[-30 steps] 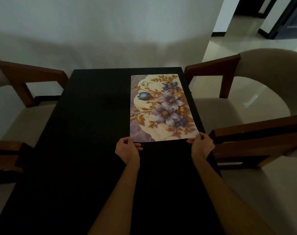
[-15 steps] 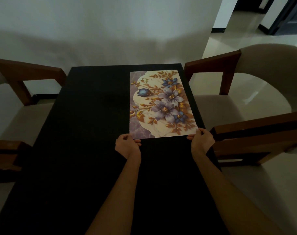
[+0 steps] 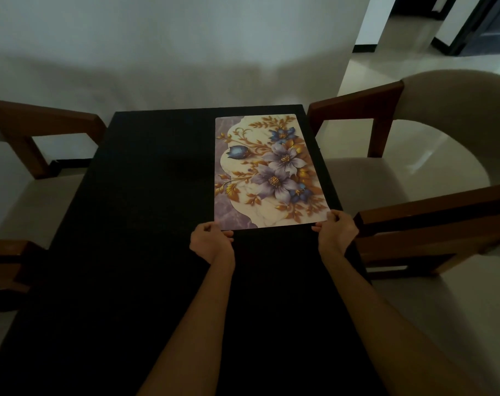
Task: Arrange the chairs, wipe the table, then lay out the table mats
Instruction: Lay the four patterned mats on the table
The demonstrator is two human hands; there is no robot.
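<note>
A floral table mat (image 3: 267, 171), cream and purple with gold leaves, lies flat on the far right part of the black table (image 3: 146, 212), its long side along the right edge. My left hand (image 3: 210, 241) pinches the mat's near left corner. My right hand (image 3: 337, 231) pinches its near right corner. A beige chair with wooden arms (image 3: 431, 155) stands close against the table's right side. Another chair (image 3: 28, 155) of the same kind stands at the left side, only partly in view.
A white wall (image 3: 186, 52) runs just behind the table's far edge. An open doorway and pale tiled floor (image 3: 409, 32) lie at the upper right. The near and left parts of the tabletop are bare and dark.
Both hands have slid the mat a little farther away, toward the table's far edge, keeping hold of its near corners.
</note>
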